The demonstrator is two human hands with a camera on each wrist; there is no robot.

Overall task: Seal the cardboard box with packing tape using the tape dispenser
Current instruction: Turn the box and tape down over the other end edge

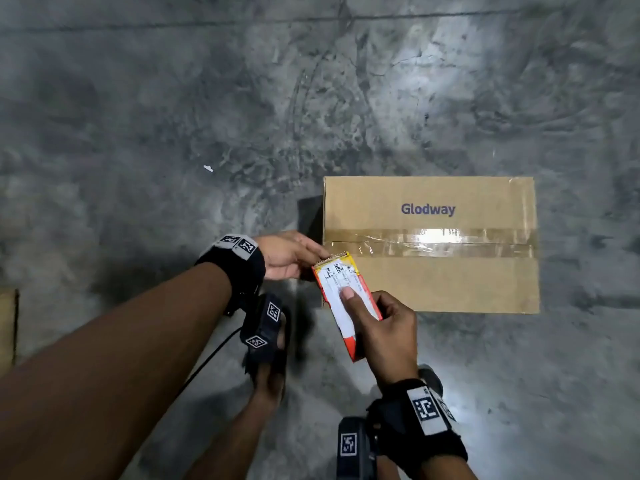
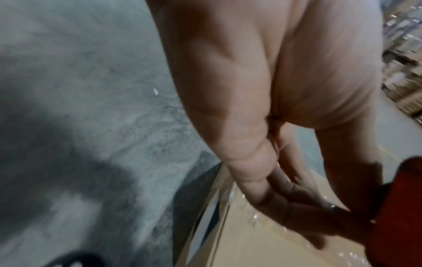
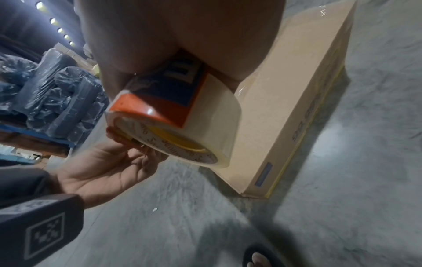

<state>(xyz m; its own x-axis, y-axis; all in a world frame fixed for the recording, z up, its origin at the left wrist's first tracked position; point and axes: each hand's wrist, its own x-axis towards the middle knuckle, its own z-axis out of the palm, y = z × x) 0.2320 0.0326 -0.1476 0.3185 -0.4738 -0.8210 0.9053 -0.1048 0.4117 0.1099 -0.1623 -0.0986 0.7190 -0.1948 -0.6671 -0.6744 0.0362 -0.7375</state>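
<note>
On the grey concrete floor [image 1: 173,116] lies a flat cardboard box [image 1: 429,275], closed, with "Glodway" printed in blue on its top. A band of clear packing tape [image 1: 429,242] runs across the lid over the seam from the left edge to the right; what the box contains cannot be seen. A blue label sits on its side wall in the right wrist view, too blurred to read.

At the box's near left corner, the right hand [image 1: 388,327] is curled round an orange tape dispenser [image 1: 346,299], thumb pressed flat on its white printed label, whose writing is too small to read. The dispenser carries a roll of clear tape [image 3: 205,126]; the roll's core bears lettering that stays unreadable.

The left hand [image 1: 287,254] is at the dispenser's toothed front end, beside the box's left edge, fingers partly curled and fingertips [image 2: 297,213] touching the tape there; whether they pinch it cannot be told.

Plastic-wrapped bundles [image 3: 52,94] are stacked in the background.
</note>
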